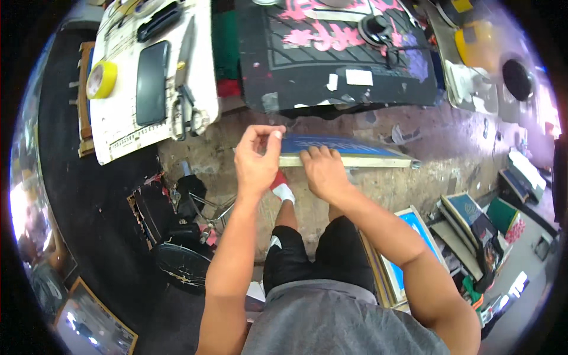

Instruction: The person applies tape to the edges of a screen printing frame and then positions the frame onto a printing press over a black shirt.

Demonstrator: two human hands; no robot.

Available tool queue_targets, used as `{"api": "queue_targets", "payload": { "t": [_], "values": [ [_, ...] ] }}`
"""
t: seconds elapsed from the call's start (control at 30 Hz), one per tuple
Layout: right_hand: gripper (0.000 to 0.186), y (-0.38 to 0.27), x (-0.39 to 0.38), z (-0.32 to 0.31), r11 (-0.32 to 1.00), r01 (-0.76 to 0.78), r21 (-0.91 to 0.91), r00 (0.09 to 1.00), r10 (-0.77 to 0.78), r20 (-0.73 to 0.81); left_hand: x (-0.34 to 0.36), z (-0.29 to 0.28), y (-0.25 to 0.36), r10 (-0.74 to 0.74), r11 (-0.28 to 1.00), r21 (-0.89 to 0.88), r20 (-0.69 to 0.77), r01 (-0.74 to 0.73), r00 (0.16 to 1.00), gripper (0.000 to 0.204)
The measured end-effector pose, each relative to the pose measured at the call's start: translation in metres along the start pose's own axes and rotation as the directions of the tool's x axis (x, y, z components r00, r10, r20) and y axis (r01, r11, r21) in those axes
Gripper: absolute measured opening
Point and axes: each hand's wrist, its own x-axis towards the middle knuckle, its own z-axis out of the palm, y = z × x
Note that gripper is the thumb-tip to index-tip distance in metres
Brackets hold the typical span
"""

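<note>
A blue framed screen (337,144), pale lettering on its face, sits before a person whose right hand (325,173) curls fingers over its near edge. By its left end, the left hand (258,158) nearly pinches; any grip cannot be told. Brown floor (464,148) extends rightward; a black worktable's (296,97) edge runs beyond, a white board (124,142) far left.

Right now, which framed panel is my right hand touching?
The dark-blue panel ahead: your right hand is on its pale near edge. No hand is on the others, like the light-blue panel by your right leg.
</note>
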Motion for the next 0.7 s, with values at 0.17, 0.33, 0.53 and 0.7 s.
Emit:
{"api": "queue_targets", "payload": {
  "t": [0.17, 0.33, 0.53, 0.7],
  "values": [
    [0.020, 0.005, -0.007, 0.003, 0.992, 0.120, -0.032, 0.974, -0.112, 0.199, -0.031, 0.003, 0.013, -0.090, 0.995, 0.062, 0.186, 0.080, 0.978, 0.011],
    [0.022, 0.000, -0.043, 0.019, 0.976, 0.215, 0.037, 0.944, -0.217, 0.250, -0.086, 0.007, 0.017, -0.177, 0.968, -0.138, 0.221, 0.210, 0.959, 0.011],
    [0.027, -0.013, -0.068, 0.047, 0.942, 0.312, 0.121, 0.884, -0.335, 0.327, -0.118, 0.010, -0.002, -0.260, 0.930, -0.237, 0.111, 0.280, 0.959, 0.015],
    [0.038, 0.007, -0.084, 0.053, 0.932, 0.232, 0.278, 0.892, -0.318, 0.320, -0.120, 0.010, -0.015, -0.294, 0.921, -0.235, 0.100, 0.310, 0.951, 0.014]
  ]
}}
